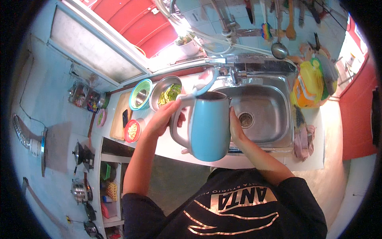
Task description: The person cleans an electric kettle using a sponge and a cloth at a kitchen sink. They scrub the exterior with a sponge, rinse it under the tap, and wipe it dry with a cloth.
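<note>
A light blue electric kettle (210, 128) is held up in front of me, over the counter's front edge and just left of the sink. Its lid (207, 83) stands raised and looks slightly blurred. My left hand (167, 115) grips the white-sided handle, with the thumb near its top. Against the kettle's right side, by the spout, lies my right hand (235, 127); most of its fingers are hidden behind the body. The inside of the kettle is mostly out of sight. Behind the kettle is the stainless steel sink (268, 119), with a chrome faucet (237, 74) at its back.
Left on the counter are a metal bowl of cut green vegetables (170, 94), a nested colander (140, 94), a red bowl (132, 131), and a phone (125, 118) on a cutting board (118, 110). A yellow jug (309, 85) and a cloth (303, 143) sit right. Utensils hang above, including a ladle (279, 50).
</note>
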`<action>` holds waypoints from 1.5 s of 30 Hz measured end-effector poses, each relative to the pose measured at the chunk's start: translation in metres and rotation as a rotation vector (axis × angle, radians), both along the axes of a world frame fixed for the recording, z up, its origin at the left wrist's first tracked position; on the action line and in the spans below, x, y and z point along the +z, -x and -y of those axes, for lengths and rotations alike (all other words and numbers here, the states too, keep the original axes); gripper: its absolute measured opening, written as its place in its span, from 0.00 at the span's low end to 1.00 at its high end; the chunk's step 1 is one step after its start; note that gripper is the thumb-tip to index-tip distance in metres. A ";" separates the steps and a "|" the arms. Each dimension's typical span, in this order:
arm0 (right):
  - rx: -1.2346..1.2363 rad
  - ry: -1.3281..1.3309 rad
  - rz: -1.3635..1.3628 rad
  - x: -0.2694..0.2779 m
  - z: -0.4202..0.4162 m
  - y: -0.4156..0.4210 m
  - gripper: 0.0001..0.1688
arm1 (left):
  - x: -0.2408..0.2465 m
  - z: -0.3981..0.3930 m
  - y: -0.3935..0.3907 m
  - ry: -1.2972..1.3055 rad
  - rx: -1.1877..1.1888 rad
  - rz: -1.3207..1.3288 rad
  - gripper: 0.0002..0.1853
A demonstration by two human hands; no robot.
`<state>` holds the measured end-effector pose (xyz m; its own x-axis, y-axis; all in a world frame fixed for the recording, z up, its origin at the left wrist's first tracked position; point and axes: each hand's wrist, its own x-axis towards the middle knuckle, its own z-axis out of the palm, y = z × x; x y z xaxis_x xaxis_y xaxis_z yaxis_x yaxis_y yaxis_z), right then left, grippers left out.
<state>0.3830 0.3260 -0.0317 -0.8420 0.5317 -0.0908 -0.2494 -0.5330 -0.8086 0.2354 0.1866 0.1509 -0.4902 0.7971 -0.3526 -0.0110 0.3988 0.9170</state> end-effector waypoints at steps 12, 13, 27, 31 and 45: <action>-0.104 -0.699 -0.279 0.072 -0.027 -0.027 0.45 | -0.039 0.054 -0.065 -0.554 0.155 -0.034 0.38; -0.099 -0.731 -0.277 0.086 -0.029 -0.033 0.48 | -0.045 0.054 -0.071 -0.595 0.123 -0.102 0.38; -0.179 -1.028 -0.103 0.152 -0.042 -0.059 0.61 | -0.098 0.042 -0.089 -0.931 0.117 0.013 0.37; -0.102 -0.963 -0.068 0.158 -0.039 -0.047 0.64 | -0.114 0.043 -0.084 -0.931 0.151 0.022 0.41; -0.079 -1.085 0.103 0.175 -0.011 -0.012 0.66 | -0.131 0.059 -0.074 -0.988 0.208 0.071 0.38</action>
